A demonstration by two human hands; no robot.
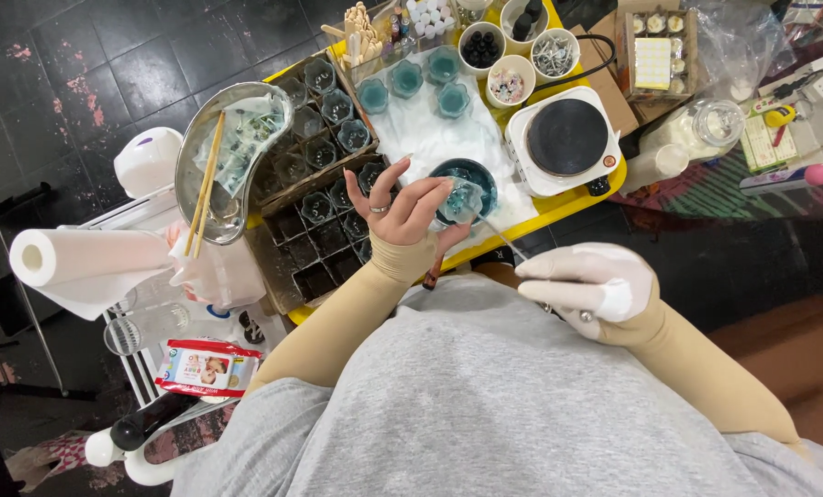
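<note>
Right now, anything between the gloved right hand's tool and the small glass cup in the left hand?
Nothing visible. The right hand holds a thin tool whose tip already reaches the small glass cup held in the left hand.

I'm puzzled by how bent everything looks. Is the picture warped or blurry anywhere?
Head view: wide-angle lens curves the yellow tray and floor tiles toward the edges; bare left hand holding the small clear flower-shaped glass cup is sharp; white-gloved right hand looks slightly overexposed; light is even, shadows soft.

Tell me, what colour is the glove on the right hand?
White, on the right hand; it shows in the head view.
</note>
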